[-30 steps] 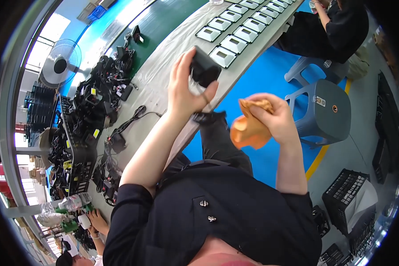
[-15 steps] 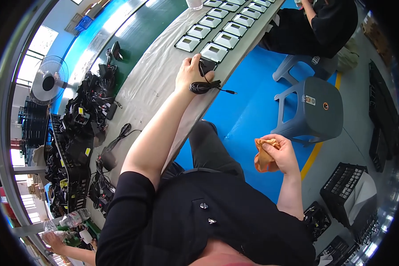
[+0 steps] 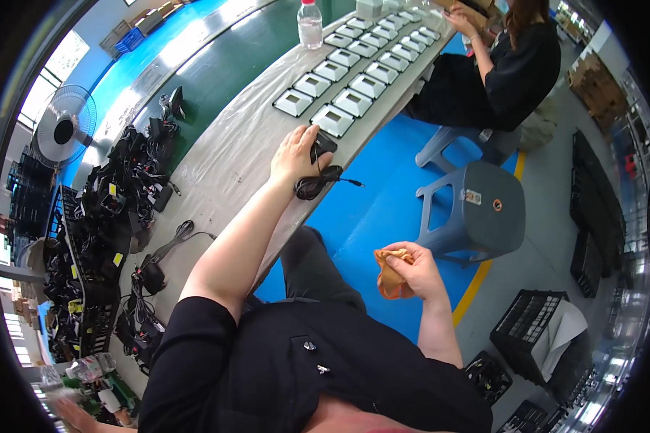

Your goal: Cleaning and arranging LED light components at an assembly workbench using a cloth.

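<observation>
Just adapter [image 3: 323, 146] at table edge [image 3: 383, 126]

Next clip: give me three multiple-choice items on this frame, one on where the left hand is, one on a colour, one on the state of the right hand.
1. Where is the left hand?
A. on the black adapter at the table edge
B. on the water bottle
C. on the stool

2. What colour is the cloth?
A. white
B. orange-brown
C. green

3. What is the right hand doing?
A. resting empty
B. gripping the cloth
C. pressing on the table

Key:
1 A, the palm lies over the adapter, its coiled cable hanging off the edge.
2 B, the bunched fabric is orange-brown.
3 B, the fingers are closed round the cloth, off the table above the blue floor.
</observation>
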`<state>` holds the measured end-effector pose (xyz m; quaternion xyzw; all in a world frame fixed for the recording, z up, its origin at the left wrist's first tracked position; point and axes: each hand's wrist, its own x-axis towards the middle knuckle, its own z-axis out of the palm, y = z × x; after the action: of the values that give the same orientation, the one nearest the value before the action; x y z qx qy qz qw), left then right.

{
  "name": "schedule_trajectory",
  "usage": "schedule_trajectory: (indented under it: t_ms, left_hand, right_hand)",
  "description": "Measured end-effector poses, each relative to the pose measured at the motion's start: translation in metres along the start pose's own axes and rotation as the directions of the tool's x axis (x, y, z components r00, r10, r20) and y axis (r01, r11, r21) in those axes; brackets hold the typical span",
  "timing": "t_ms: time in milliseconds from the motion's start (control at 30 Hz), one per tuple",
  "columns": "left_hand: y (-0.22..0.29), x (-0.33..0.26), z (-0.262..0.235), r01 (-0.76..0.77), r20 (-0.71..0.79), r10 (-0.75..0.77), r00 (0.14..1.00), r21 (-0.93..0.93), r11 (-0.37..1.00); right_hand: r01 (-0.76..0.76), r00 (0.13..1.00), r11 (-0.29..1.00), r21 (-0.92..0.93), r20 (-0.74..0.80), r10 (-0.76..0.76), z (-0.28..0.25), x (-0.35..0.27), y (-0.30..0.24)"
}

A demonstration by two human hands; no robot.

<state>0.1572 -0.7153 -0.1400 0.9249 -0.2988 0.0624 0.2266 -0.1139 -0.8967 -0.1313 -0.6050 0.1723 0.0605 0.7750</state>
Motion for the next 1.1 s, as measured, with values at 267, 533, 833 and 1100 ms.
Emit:
schedule_trajectory:
  t_ms: [267, 533, 833, 1100]
  left_hand:
    - [-0.016, -0.055, -0.035, -0.031, 0.038, 0.032, 0.999, -0.027, 0.999]
    - [-0.045, -0.17, -0.086, 0.202, -0.113, -0.202, 0.973, -0.012, 0.979]
    - [-0.05, -0.2, -0.097, 0.279, -0.094, -0.322, 0.942, -0.312, 0.908]
    - [-0.049, -0.196, -0.09, 0.178, -0.244, -0.194, 0.95, -0.086, 0.98]
  right_hand:
    - [0.095, 0.995, 0.995, -0.043, 0.045, -0.093, 0.022, -0.015, -0.024]
    - [0.345, 0.927, 0.768, -0.54, 0.324, -0.189, 0.115, 0.024, -0.053]
    - [0.547, 0.833, 0.117, -0.829, 0.524, -0.178, 0.203, 0.099, -0.045]
    - [0.556, 0.799, 0.124, -0.822, 0.486, -0.354, 0.207, 0.101, -0.032]
